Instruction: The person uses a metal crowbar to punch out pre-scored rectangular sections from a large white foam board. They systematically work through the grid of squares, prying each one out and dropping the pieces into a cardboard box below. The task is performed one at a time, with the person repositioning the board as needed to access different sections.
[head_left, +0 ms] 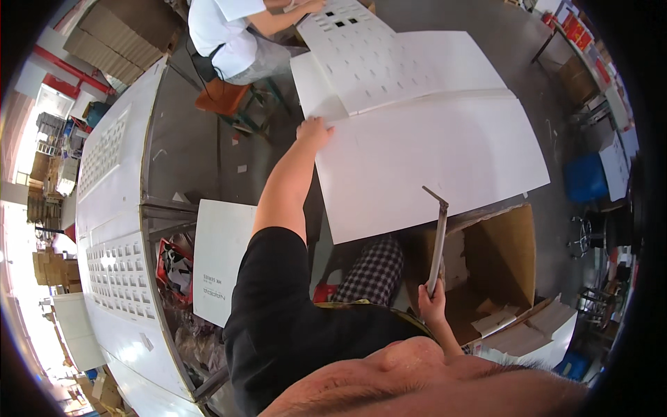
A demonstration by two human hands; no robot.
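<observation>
A: What are the right fingers doing?
B: The right hand [432,302] is wrapped around the lower end of a slim grey metal tool [439,243]. Its shaft runs up and away from those fingers to a bent tip, which overlaps the near part of the white board [431,160] in this view.

A: And the left?
B: The left hand [316,130] is at the board's left edge, fingers bent. The view is poor there, so I can't tell whether they grip the edge or just rest on it.

A: What lies beyond them?
B: Ahead and to their right, a white panel with slots [368,62]. Farther ahead, a co-worker in a white shirt [219,35] reaches over it, beside an orange stool [222,95] ahead and left of the left fingers.

A: Anything in the way?
B: An open cardboard box [517,257] crowds the right fingers on their right, with torn cardboard flaps [535,330] behind it. A checked trouser leg [372,271] shows to their left. Well left of the left fingers runs a long white table [160,375].
</observation>
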